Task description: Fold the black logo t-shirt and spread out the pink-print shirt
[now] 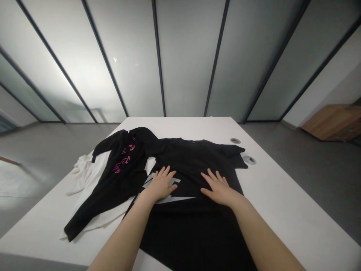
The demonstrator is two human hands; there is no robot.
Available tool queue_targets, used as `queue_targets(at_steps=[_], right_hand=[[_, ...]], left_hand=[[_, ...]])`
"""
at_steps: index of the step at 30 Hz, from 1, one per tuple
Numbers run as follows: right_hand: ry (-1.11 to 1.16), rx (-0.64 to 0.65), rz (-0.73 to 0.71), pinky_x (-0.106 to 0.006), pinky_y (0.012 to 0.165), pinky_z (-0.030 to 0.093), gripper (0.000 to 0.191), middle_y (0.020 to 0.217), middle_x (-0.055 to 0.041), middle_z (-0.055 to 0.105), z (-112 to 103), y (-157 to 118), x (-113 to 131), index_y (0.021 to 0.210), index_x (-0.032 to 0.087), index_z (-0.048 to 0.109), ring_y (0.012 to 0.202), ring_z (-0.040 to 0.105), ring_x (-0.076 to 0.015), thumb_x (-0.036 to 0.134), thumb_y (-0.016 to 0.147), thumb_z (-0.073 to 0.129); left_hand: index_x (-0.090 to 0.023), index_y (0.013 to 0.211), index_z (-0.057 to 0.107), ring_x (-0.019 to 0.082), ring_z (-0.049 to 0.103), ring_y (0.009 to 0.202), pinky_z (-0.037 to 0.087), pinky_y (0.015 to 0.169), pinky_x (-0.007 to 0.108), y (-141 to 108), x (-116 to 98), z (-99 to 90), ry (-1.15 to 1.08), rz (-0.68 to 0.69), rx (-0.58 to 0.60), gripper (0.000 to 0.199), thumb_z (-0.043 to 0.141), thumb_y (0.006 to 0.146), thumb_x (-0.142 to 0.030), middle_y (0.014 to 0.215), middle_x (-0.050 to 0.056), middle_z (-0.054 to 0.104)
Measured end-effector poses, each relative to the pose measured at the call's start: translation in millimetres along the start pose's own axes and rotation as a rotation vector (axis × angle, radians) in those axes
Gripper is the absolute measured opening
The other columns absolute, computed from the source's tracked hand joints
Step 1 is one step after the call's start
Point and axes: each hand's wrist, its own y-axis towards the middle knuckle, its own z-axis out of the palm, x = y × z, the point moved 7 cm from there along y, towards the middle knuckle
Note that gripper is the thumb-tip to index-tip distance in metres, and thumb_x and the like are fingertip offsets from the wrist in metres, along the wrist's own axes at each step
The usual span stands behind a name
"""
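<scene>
A black T-shirt [194,154] with a grey-white print is spread on the white table, its neckline toward the far side and its lower part running toward me. My left hand [162,184] lies flat on the print at the shirt's left side, fingers spread. On the right side of the shirt my right hand [218,187] rests palm down, fingers also apart. Neither hand grips the cloth. To the left lies a black garment with pink lettering [124,162], next to the T-shirt's left sleeve. Beneath that garment a white garment [84,175] sticks out.
The white table [282,210] has two round grommets, one of them a cable grommet [235,140] near its right edge. Frosted glass panels [186,56] with dark frames stand behind it. A wooden cabinet [332,122] is on the floor at the far right.
</scene>
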Motion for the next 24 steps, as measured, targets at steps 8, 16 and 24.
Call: queue_targets(at_steps=[8, 16, 24], right_hand=[[-0.089, -0.125, 0.024, -0.064, 0.13, 0.008, 0.075, 0.18, -0.0067, 0.008, -4.3, 20.0, -3.2, 0.171, 0.032, 0.028, 0.164, 0.003, -0.0416, 0.069, 0.106, 0.035], [-0.163, -0.247, 0.023, -0.062, 0.13, 0.01, 0.073, 0.179, -0.0076, 0.016, -11.9, 46.6, -4.0, 0.169, 0.031, 0.032, 0.163, 0.012, -0.0419, 0.067, 0.106, 0.033], [-0.227, -0.264, -0.035, -0.058, 0.13, 0.012, 0.071, 0.179, -0.0076, 0.019, -35.1, 99.6, 3.7, 0.17, 0.031, 0.031, 0.163, 0.015, -0.0398, 0.065, 0.107, 0.033]], left_hand=[[-0.029, 0.168, 0.033, 0.048, 0.009, 0.162, 0.023, 0.12, 0.077, 0.5, 1.9, 9.4, 0.075, -0.121, 0.01, 0.074, 0.052, 0.102, -0.055, 0.178, 0.019, 0.012], [-0.031, 0.166, 0.039, 0.045, 0.017, 0.162, 0.019, 0.123, 0.073, 23.2, 7.7, 12.4, 0.163, -0.147, -0.196, 0.069, 0.043, 0.104, -0.062, 0.176, 0.017, 0.025], [-0.031, 0.165, 0.041, 0.045, 0.023, 0.16, 0.022, 0.123, 0.072, 57.0, 20.0, 0.6, 0.209, -0.25, -0.236, 0.068, 0.04, 0.104, -0.062, 0.176, 0.016, 0.026]])
